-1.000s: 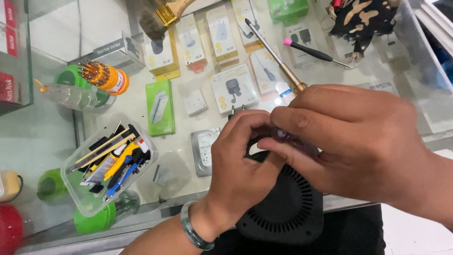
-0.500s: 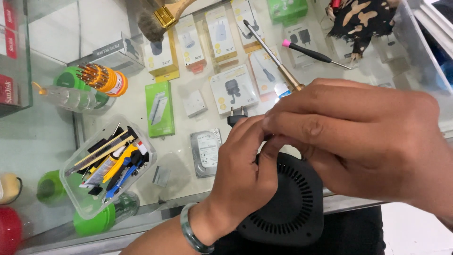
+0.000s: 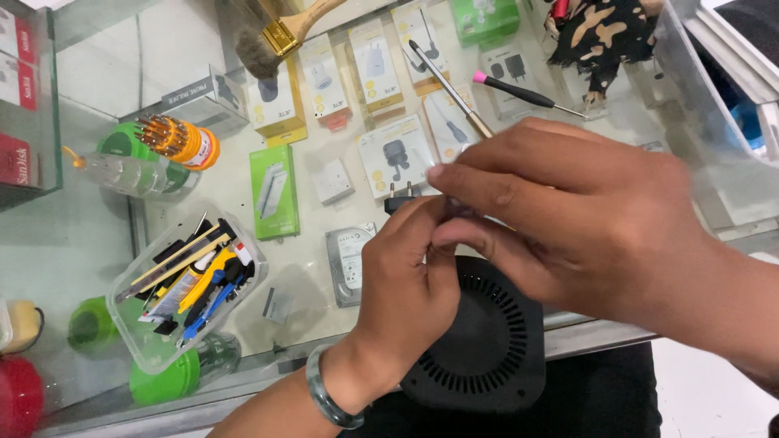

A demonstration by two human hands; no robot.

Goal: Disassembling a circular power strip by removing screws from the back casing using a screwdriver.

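Observation:
A round black device [image 3: 487,341] with a ring of vent slots lies at the near edge of the glass counter. Both my hands hover just above its far side. My left hand [image 3: 406,292], with a grey-green bangle on the wrist, pinches a small black two-pin plug [image 3: 399,200] whose pins stick out to the left. My right hand [image 3: 568,219] comes in from the right, and its fingertips close on the same spot against the left thumb. What lies between the fingers is mostly hidden.
A metal-shafted tool [image 3: 446,85] and a pink-tipped tool [image 3: 519,91] lie beyond my right hand. A clear tub of tools [image 3: 191,280], a screwdriver-bit holder [image 3: 174,139], a brush [image 3: 272,36] and a clear bottle [image 3: 122,172] sit left. Boxed accessories show under the glass.
Both hands have shifted a little away from me and to the right, uncovering more of the black device's vented top. They stay pinched together.

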